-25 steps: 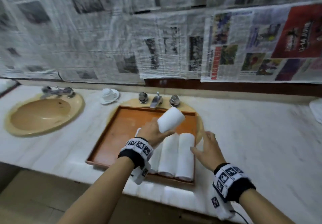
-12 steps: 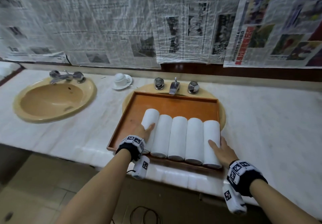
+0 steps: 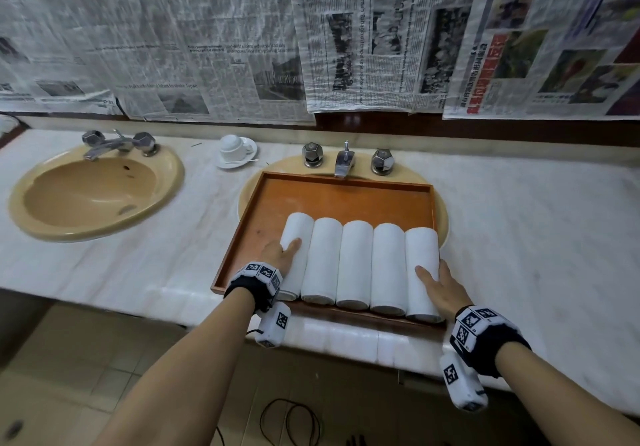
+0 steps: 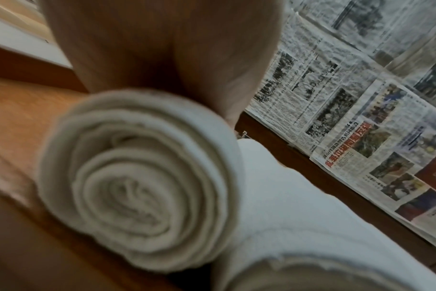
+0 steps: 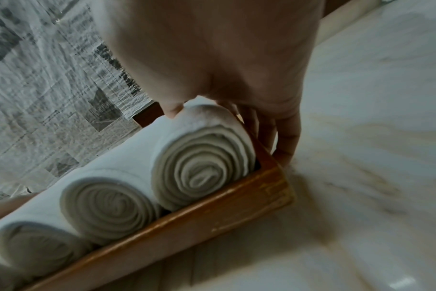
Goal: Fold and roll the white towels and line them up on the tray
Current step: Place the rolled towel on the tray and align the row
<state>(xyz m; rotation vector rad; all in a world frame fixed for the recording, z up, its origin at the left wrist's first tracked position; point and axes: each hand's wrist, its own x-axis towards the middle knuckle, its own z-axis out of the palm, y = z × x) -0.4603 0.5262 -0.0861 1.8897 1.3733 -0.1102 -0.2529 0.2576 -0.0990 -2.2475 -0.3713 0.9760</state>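
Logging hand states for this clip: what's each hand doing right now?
Left hand: open, fingers resting on the leftmost towel roll.
Right hand: open, against the rightmost towel roll.

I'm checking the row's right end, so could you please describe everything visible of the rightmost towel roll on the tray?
The rightmost roll is a white terry towel wound into a tight cylinder; its near end shows a neat spiral of layers. It lies flat, long axis running front to back, in the tray, in its near right corner against the right wall, its end close to the front rim. Its left side touches the next roll. The right hand rests on it, thumb on top, fingers down its right side.
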